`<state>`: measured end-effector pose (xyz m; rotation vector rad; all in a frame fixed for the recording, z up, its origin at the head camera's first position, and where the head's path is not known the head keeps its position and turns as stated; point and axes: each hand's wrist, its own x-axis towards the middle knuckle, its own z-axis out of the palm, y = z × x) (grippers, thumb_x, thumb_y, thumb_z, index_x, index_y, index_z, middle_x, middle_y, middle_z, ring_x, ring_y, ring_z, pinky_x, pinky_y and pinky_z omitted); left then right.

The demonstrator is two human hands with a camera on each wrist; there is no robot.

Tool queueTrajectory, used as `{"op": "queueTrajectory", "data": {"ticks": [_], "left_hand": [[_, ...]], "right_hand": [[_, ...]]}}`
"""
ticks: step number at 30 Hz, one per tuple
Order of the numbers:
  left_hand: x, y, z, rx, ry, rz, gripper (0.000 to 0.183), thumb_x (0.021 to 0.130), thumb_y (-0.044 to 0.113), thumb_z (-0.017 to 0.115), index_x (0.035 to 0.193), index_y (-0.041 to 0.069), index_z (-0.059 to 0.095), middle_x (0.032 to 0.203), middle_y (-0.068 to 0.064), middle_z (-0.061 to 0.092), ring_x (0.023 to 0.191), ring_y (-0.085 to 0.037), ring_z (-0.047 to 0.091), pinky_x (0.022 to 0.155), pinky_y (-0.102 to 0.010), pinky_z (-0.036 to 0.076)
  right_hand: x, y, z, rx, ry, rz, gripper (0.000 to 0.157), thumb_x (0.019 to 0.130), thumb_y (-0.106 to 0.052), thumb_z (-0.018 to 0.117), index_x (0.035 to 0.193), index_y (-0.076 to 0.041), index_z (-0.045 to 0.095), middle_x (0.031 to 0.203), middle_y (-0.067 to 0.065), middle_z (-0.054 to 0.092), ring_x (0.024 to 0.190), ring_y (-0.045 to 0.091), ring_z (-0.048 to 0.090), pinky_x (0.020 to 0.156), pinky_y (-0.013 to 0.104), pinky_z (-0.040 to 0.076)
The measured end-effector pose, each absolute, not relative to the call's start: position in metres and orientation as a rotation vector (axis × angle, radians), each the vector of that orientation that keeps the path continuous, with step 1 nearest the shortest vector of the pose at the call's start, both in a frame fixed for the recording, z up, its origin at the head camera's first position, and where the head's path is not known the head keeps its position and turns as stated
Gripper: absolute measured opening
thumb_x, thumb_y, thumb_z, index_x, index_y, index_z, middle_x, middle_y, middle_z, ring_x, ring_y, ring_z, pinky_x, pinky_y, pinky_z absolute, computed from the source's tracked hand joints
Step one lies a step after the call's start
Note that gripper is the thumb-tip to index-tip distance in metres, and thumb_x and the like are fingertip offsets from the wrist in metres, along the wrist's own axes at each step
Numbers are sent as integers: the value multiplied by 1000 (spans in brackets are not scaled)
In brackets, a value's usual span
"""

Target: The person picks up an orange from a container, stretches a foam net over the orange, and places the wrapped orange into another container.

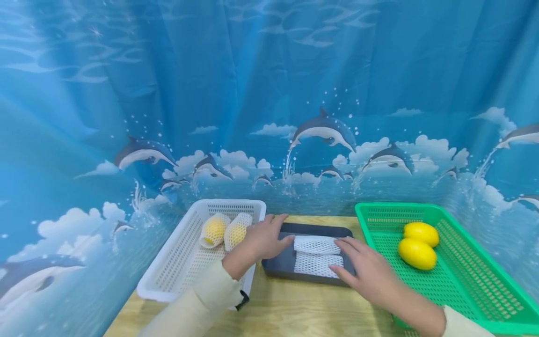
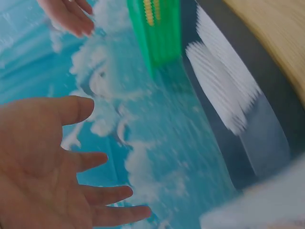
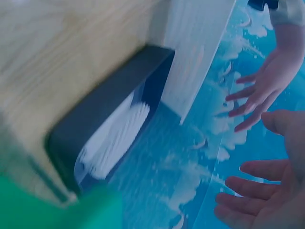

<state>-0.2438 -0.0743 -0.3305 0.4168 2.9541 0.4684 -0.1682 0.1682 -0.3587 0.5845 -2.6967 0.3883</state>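
Note:
My left hand (image 1: 262,238) hovers with spread fingers between the white basket (image 1: 191,274) and the left end of a dark grey tray (image 1: 280,257). Two white foam fruit nets, a far net (image 1: 316,245) and a near net (image 1: 318,266), lie side by side in that tray. My right hand (image 1: 372,271) is over the tray's right end, its fingertips overlapping the nets in the head view. Both wrist views show the left hand (image 2: 43,162) and right hand (image 3: 264,191) with loosely extended fingers and nothing held.
Inside the white basket sit two net-wrapped yellow fruits, a left one (image 1: 214,230) and a right one (image 1: 237,232). A green basket (image 1: 446,295) on the right contains two bare oval yellow fruits (image 1: 417,253). Behind the wooden table (image 1: 294,309) hangs a blue dolphin-print curtain (image 1: 261,93).

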Motion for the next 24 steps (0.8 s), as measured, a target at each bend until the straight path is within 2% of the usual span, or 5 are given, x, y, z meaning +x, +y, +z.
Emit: {"op": "queueTrajectory", "data": {"ticks": [7, 16, 24], "left_hand": [[-218, -50, -323, 613, 2877, 534, 72, 94, 59, 51, 154, 32, 24, 155, -13, 31, 138, -36, 35, 109, -62, 29], [-195, -18, -327, 768, 2762, 724, 76, 89, 63, 56, 153, 39, 22, 157, -8, 28, 142, -29, 30, 111, -66, 22], [-180, 15, -340, 917, 2683, 802, 71, 90, 65, 51, 151, 45, 20, 160, 5, 19, 141, -27, 32, 102, -70, 31]], "right_hand": [[-176, 208, -347, 442, -2770, 341, 63, 91, -50, 63, 130, -1, 58, 128, 23, 57, 113, 44, 56, 84, 58, 52], [-199, 258, -346, 289, -2863, 294, 69, 89, -47, 65, 132, 6, 53, 128, 35, 51, 112, 53, 50, 82, 65, 47], [-224, 297, -351, 194, -2985, 307, 78, 88, -46, 67, 130, 16, 46, 127, 45, 43, 112, 60, 43, 82, 69, 43]]}}
